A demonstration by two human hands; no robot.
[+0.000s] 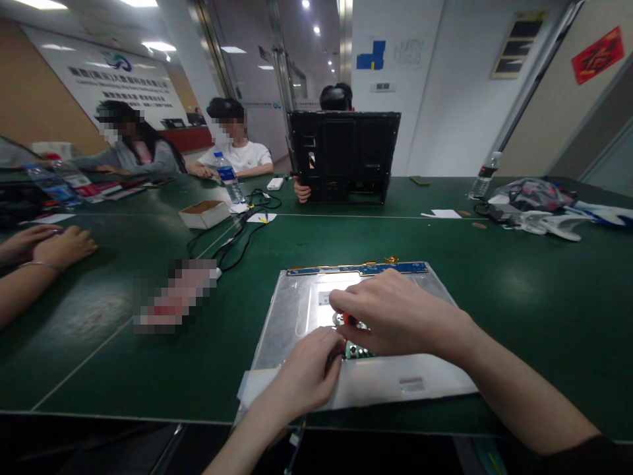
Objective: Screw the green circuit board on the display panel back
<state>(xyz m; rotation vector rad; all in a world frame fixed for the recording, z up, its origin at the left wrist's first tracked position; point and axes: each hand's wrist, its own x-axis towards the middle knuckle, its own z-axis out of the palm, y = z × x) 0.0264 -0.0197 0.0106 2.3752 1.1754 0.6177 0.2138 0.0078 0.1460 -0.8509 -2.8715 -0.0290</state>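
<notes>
A flat silver display panel [284, 316] lies back side up before me, with a narrow blue circuit strip [356, 269] along its far edge and a white strip [376, 386] along its near edge. Near its middle a small green circuit board [359, 351] shows between my hands. My right hand [390, 313] is closed over the board around a small red object [350, 319], mostly hidden by the fingers. My left hand [314, 366] rests at the board's left side with curled fingers; whatever they pinch is hidden. A thin cable [295, 439] hangs below the near table edge.
Across the green table [519, 297] a person holds up a black-backed screen [346, 155]. Another person's hands [54, 247] rest at left. An open box [204, 214], black cables [242, 241], bottles [227, 177] and plastic bags [534, 198] stand farther off.
</notes>
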